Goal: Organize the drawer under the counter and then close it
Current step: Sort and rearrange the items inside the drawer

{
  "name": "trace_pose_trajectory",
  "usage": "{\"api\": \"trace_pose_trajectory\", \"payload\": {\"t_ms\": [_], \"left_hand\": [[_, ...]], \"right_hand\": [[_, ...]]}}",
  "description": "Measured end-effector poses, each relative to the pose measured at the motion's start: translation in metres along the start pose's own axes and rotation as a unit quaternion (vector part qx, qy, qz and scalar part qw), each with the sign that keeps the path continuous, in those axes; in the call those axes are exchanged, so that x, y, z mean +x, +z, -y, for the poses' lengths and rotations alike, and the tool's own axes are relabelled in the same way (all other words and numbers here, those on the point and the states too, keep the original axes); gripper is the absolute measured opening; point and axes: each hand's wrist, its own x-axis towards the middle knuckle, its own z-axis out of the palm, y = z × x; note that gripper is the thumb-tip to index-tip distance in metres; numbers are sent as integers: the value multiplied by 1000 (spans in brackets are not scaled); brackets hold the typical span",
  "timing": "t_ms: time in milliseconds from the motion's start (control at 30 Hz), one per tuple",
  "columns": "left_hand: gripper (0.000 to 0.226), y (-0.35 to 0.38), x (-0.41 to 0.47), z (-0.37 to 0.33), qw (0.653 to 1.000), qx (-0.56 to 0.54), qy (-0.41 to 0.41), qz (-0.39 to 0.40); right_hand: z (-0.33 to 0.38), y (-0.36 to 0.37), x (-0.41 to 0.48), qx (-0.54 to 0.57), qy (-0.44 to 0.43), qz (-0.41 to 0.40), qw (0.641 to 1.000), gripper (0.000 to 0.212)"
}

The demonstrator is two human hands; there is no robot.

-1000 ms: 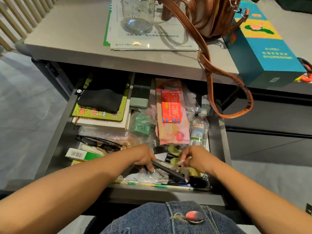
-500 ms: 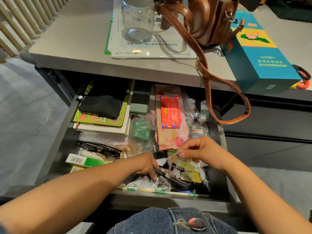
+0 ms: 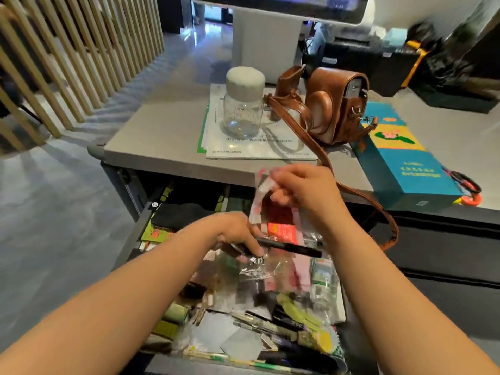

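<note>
Drawer [image 3: 132,236] open; left hand [image 3: 238,234] grips black pen [image 3: 292,249], right hand [image 3: 303,190] pinches clear bag [image 3: 270,209].

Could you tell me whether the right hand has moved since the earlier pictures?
Yes. The right hand rose from the drawer up to the counter edge.

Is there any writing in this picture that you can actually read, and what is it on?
None can be read for certain.
Papers under the glass jar: lines of dark print, too blurred.
Blue-green box on the counter: a few lines of pale print, too small and blurred.
Packets in the open drawer, including the red one: marks show, but motion blur hides them.
Black pen in the left hand: no text visible.
</note>
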Motion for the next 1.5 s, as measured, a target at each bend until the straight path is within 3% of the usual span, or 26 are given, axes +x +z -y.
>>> {"api": "trace_pose_trajectory", "payload": {"t_ms": [100,300,400,500,567,667,733,800,900,967,1067,1133,1233,1333,1500], "left_hand": [[24,-13,-6,-10,999,-22,17,-22],[24,-27,-10,-18,998,-34,21,-39],[27,-30,-9,-18,998,-47,23,-46],[23,-29,-6,-18,998,-47,24,-43],[24,-25,-2,-19,998,-34,21,-39],[26,-11,5,-15,1000,-22,4,-19],[24,2,10,-9,1000,-5,-4,1],[20,16,16,0,999,29,-13,28],[29,43,26,18,995,65,-33,72],[27,64,33,31,990,84,-64,98],[17,88,43,51,982,122,-102,99],[14,98,48,60,980,113,-120,110],[32,109,60,74,982,146,-84,83],[33,119,67,89,983,166,-65,53],[33,124,73,104,972,233,-33,-15]], "right_hand": [[16,11,39,2,-6,-65,998,16],[10,12,86,17,84,-156,984,20],[8,10,85,-77,73,-153,983,7],[10,8,75,-188,79,-130,970,43],[10,6,61,-243,45,-131,960,62],[5,2,22,-259,-76,-142,952,43],[-6,-10,-7,-210,-145,-100,962,23],[-23,-27,-32,-213,-124,17,969,16],[-58,-51,-60,-315,50,231,919,11],[-89,-62,-74,-358,165,295,871,18],[-122,-68,-83,-461,193,283,818,26],[-135,-70,-83,-492,189,258,810,29],[-152,-69,-80,-534,200,258,780,38],[-174,-67,-80,-571,213,284,740,46],[-198,-63,-77,-602,168,297,722,56]]}}
